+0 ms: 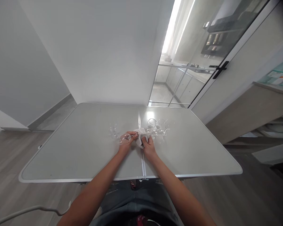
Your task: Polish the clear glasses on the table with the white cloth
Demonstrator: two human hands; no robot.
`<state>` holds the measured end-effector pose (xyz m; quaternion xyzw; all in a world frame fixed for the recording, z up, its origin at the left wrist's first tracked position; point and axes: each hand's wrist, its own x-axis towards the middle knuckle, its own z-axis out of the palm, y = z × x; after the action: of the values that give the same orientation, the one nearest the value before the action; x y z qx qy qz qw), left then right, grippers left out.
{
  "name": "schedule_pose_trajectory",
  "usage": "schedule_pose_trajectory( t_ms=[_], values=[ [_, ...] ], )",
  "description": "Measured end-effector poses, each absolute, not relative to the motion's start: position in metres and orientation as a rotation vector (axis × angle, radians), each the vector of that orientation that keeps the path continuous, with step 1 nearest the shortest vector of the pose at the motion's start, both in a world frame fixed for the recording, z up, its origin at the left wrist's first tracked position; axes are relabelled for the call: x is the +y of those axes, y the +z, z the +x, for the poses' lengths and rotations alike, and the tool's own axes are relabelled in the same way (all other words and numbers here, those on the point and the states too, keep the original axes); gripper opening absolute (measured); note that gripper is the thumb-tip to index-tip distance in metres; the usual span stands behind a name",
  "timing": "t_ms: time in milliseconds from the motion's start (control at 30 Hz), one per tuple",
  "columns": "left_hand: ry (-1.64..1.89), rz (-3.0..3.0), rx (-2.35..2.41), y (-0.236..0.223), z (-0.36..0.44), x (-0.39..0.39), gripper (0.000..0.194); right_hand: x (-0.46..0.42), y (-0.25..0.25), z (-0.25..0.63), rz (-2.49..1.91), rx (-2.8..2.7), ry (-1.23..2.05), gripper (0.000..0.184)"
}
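My left hand [127, 138] is closed around a clear stemmed glass [124, 139], which lies on its side in the grip with its bowl to the left. A pale cloth [140, 135] is pinched in my right hand [148, 145] and wraps about the foot end of that glass, hiding it. Another stemmed glass [113, 129] stands on the table just left of my left hand. Beyond my right hand several clear stemmed glasses stand close together, among them a round-bowled glass [152, 123] and a glass at the right end [164, 128].
The light folding table [68, 150] has a metal seam down its middle and a raised metal rim. A white wall [103, 62] rises behind it. To the right are a glass door with a black handle [220, 69] and a wooden shelf [257, 110]. A white cable [33, 208] hangs at lower left.
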<state>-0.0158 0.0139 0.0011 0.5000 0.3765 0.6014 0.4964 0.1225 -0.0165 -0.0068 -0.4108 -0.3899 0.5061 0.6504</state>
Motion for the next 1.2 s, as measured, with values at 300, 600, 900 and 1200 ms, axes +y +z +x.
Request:
schedule_pose_trajectory(
  t_ms=[300, 600, 900, 1200],
  values=[
    [1.441, 1.256, 0.912, 0.006, -0.017, 0.011, 0.022, -0.019, -0.007, 0.119, -0.931, -0.858, 1.200, 0.040],
    [1.395, 1.180, 0.934, 0.010, -0.019, 0.012, 0.023, -0.027, 0.003, 0.120, -0.959, -0.947, 1.060, 0.037],
    [1.373, 1.255, 0.790, 0.009, -0.019, 0.011, 0.021, -0.012, -0.012, 0.123, -0.986, -0.890, 1.138, 0.041],
    [1.450, 1.138, 0.886, 0.004, -0.020, 0.014, 0.024, -0.024, 0.008, 0.125, -0.861, -0.991, 1.022, 0.026]
  ],
)
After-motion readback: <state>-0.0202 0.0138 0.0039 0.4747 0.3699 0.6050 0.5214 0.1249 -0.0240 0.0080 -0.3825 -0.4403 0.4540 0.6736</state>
